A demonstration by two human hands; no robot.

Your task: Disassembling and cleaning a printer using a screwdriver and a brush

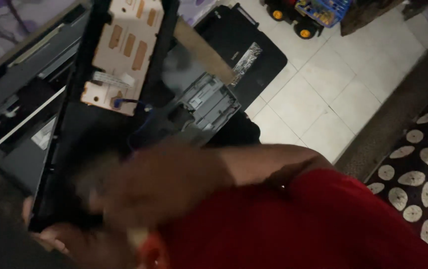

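A black printer frame (82,69) stands tilted in front of me, with a tan circuit board (127,45) fixed to it and a blue wire at the board's lower corner. My right hand (149,184) is a motion blur across the lower part of the frame, and its red sleeve (293,224) comes in from the right. What it holds is hidden by the blur. An orange object (149,249) shows just below it. At the bottom left, the fingers of my left hand (50,239) curl around the frame's lower edge.
A grey plastic mechanism (209,99) sits behind the frame. The open printer body (20,99) lies at the left. A black lid (244,45) rests on the white tile floor (323,84). A toy truck (303,15) stands far back, and a patterned rug (423,164) lies at the right.
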